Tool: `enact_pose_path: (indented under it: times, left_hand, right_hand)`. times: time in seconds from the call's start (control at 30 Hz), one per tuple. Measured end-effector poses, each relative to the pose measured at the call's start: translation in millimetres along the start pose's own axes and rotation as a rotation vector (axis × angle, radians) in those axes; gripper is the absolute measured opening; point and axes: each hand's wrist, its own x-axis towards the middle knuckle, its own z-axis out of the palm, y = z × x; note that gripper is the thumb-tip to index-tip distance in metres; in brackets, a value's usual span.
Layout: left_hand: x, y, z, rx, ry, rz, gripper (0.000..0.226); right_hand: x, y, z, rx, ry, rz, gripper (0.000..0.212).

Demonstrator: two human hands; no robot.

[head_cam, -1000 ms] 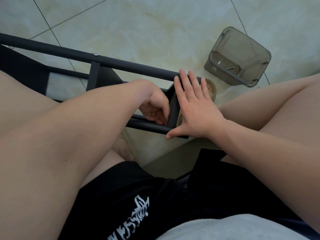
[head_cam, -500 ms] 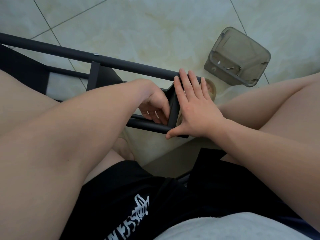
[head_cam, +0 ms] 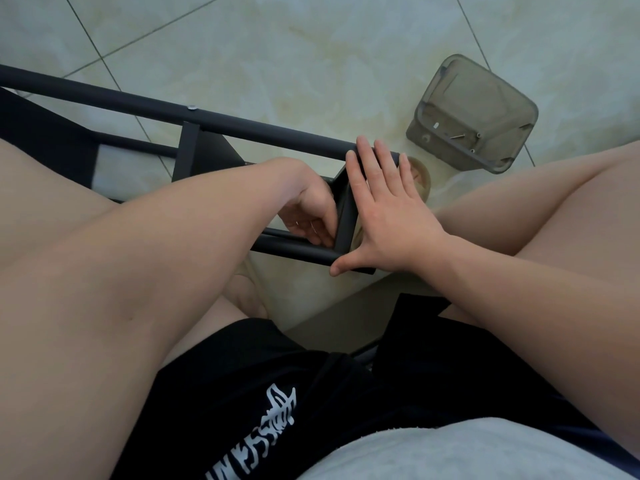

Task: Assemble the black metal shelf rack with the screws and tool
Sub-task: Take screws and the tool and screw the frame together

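Lying on the tiled floor (head_cam: 311,36) between your knees, the rack (head_cam: 259,127) runs its long tubes from far left to the end bar (head_cam: 344,214) at centre. Barely anything has moved: your right hand (head_cam: 394,220) stays flat on that bar, your left hand (head_cam: 311,209) curls inside the corner, its hold hidden, so the joint seems unfinished.

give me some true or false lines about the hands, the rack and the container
1. The right hand lies flat on the rack. True.
2. The container sits in the person's lap. False: it lies on the floor.
3. Screws lie in the container. True.
4. The left hand is lifted clear of the rack. False: it is down inside the rack, fingers curled.
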Motion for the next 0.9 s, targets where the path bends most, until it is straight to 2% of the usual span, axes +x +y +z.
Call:
enact_pose_path:
  times: [0.27, 0.43, 0.9]
  left_hand:
    - [-5.7, -1.0, -3.0, -0.011, -0.028, 0.016, 0.015]
    - [-0.9, -1.7, 0.6, -0.004, 0.010, 0.001, 0.008]
    - [0.5, -0.9, -0.5, -0.061, -0.032, -0.016, 0.007]
  right_hand:
    - [-0.4, -0.1, -1.2, 0.005, -0.003, -0.001, 0.161]
    - [-0.5, -0.1, -0.6, 0.002, 0.001, -0.002, 0.162]
    - [-0.3, 0.2, 0.1, 0.009, 0.008, 0.000, 0.161]
